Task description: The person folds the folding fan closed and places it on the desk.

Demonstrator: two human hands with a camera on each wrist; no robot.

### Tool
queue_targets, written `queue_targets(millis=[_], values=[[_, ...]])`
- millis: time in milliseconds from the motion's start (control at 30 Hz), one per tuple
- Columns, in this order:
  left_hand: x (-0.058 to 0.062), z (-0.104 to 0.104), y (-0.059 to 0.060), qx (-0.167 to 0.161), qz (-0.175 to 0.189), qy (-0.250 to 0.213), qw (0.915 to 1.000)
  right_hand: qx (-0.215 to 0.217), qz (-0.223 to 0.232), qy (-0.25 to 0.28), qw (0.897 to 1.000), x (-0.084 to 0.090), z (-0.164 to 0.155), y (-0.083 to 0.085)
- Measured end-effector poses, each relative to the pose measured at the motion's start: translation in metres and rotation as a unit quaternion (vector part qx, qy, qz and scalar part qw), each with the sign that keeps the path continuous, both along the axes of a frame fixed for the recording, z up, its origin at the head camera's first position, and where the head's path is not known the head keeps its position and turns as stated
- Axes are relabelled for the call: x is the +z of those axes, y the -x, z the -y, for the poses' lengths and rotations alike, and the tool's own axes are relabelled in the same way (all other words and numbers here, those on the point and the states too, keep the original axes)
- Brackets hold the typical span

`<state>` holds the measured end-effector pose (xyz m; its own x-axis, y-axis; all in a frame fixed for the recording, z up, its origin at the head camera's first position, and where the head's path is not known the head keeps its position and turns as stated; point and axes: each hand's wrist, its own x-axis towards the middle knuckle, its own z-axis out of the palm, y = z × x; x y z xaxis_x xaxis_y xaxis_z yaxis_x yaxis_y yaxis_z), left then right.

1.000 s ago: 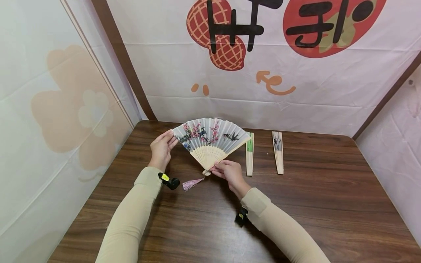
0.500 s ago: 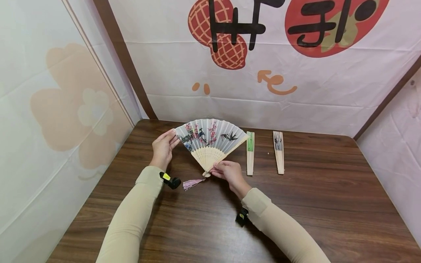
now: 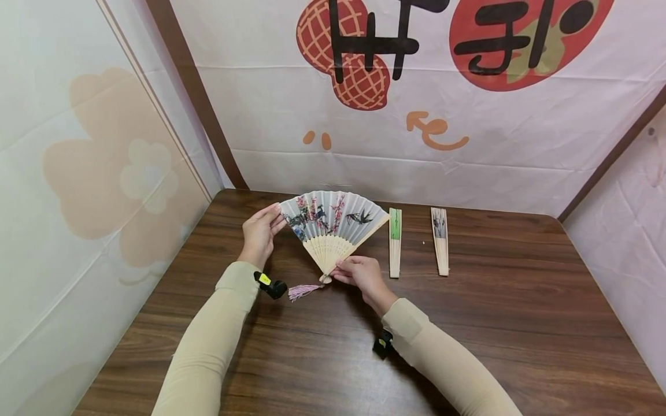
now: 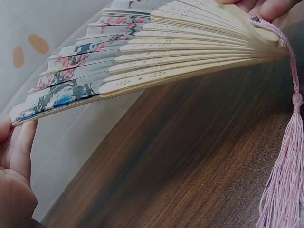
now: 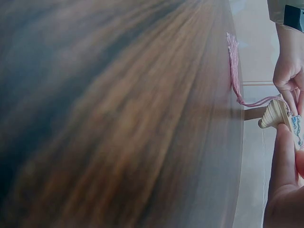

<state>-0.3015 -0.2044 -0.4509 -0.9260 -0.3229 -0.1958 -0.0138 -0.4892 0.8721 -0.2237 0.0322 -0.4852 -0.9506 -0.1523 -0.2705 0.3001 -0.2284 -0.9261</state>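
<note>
A folding fan (image 3: 335,216) is spread wide between my hands, its grey-white leaf painted with pink blossoms and a dark bird. My left hand (image 3: 258,234) pinches the outer left edge of the leaf between thumb and fingers, as the left wrist view also shows. Down by the pivot, my right hand (image 3: 362,277) pinches the pale slatted end of the fan. From that pivot a pink tassel (image 4: 287,161) trails to the left in the head view. The fan's leaf is mostly out of frame in the right wrist view.
Two folded fans lie to the right on the brown wooden table (image 3: 499,323): a green one (image 3: 395,242) near the spread fan, and a grey-patterned one (image 3: 440,241) farther right. Printed cloth walls (image 3: 364,167) stand behind and on both sides.
Both hands still hold the spread fan. The left hand has shifted slightly right with the leaf's edge, and the fan's right edge has drawn in a little leftward, narrowing its spread slightly.
</note>
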Motion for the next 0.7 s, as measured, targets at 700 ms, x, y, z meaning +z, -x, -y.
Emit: queue_targets(millis=[700], values=[[-0.0028, -0.0061, 0.0016, -0.017, 0.007, 0.013, 0.9998, 0.026, 0.008, -0.022, 0.999, 0.0038, -0.0045, -0.0014]])
